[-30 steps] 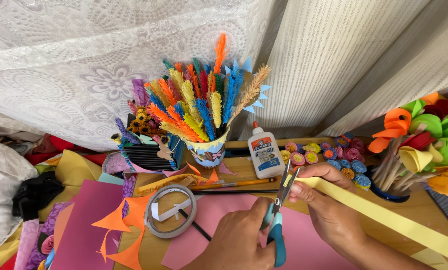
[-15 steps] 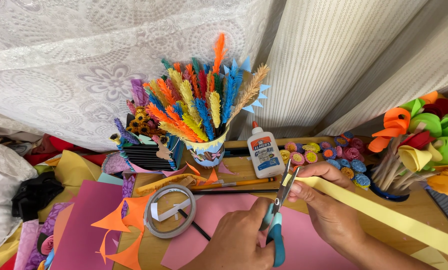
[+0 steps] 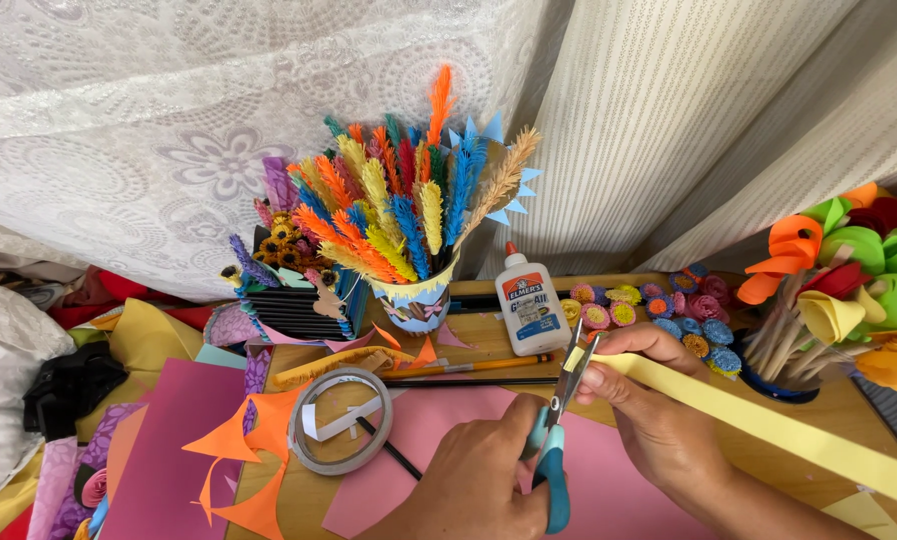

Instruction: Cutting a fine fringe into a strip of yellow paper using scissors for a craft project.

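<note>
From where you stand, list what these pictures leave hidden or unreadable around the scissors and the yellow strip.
Head view only:
- Yellow paper strip: its far end runs off the right edge.
- Scissors: the left hand covers the handle loops, and whether the blades have bitten into the strip is unclear.
- Right hand: its wrist leaves the bottom edge.
- Blue cup of sticks: the right hand and strip hide its base.
- Tape roll: remaining tape unreadable.
</note>
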